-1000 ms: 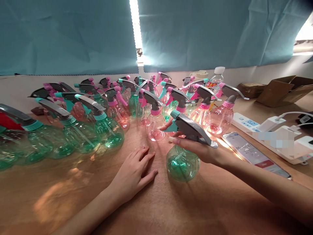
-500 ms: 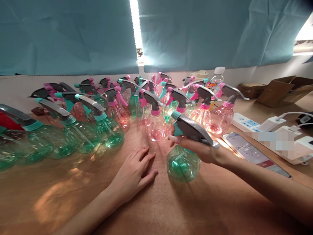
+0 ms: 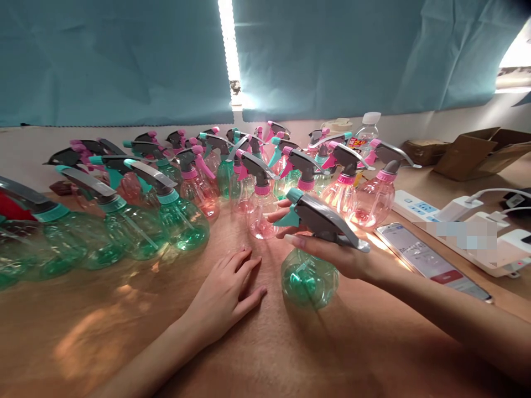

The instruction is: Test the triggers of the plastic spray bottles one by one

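the green spray bottle (image 3: pixel 310 281) could tip if a trigger squeeze drags its top sideways, the right hand (image 3: pixel 346 258) clasping only the neck. its nozzle (image 3: pixel 294 194) points left; its long axis is near upright. it stands on the table (image 3: pixel 265 354), seemingly, right fingers partly spread around the trigger (image 3: pixel 287 218). the left hand (image 3: pixel 222 296) rests flat, fingers slightly apart.

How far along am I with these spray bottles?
Looks done: the pink bottle and others near it have sprayer heads fitted and some liquid inside. In hand: the right hand holds a green bottle by its neck, trigger out; the left hand rests on the table. Remaining: can't tell; nothing visible separates finished bottles from waiting ones.
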The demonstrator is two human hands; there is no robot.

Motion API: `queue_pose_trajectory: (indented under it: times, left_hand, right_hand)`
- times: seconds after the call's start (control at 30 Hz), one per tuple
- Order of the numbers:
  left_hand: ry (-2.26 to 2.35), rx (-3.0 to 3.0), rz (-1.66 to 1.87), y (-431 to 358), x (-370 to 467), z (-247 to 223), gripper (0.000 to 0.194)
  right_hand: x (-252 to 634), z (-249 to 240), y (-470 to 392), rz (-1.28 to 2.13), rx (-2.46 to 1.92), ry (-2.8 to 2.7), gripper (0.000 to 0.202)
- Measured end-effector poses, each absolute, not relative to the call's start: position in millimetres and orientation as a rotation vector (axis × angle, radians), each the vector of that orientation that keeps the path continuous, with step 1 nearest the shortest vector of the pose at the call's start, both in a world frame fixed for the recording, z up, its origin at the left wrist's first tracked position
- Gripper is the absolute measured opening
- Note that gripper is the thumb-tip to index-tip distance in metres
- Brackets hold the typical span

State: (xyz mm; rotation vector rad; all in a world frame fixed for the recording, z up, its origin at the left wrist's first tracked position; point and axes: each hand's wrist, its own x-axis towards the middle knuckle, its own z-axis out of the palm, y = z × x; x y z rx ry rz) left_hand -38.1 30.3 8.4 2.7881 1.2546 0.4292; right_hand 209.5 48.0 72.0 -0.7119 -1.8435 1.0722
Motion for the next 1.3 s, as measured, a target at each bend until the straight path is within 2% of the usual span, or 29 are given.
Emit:
queue_pose_trajectory:
  times: [0.27,0.7,0.93,1.17,1.3]
  left_hand:
    - [1.253,2.774,0.461,30.5,-38.2,9.2,0.046]
    - [1.258,2.765,0.461,30.3,-37.1,9.8,0.045]
    - [1.252,2.767,0.45,30.2,-37.9,10.4,0.044]
    - [1.27,2.755,0.438,30.0,-37.5,10.7,0.044]
    - [1.274,2.754,0.421,29.7,-37.0,10.6,0.045]
  right_hand:
    - [210.1,69.3,46.9,0.995,-0.814,-1.839,0.036]
    - [211.5,72.8,45.5,1.065,-0.771,-1.858,0.042]
    - [212.7,69.0,47.9,1.029,-0.788,-1.885,0.037]
    - [210.0,68.1,49.2,0.992,-0.699,-1.877,0.051]
    - [208.0,70.6,49.0,0.989,-0.685,-1.897,0.052]
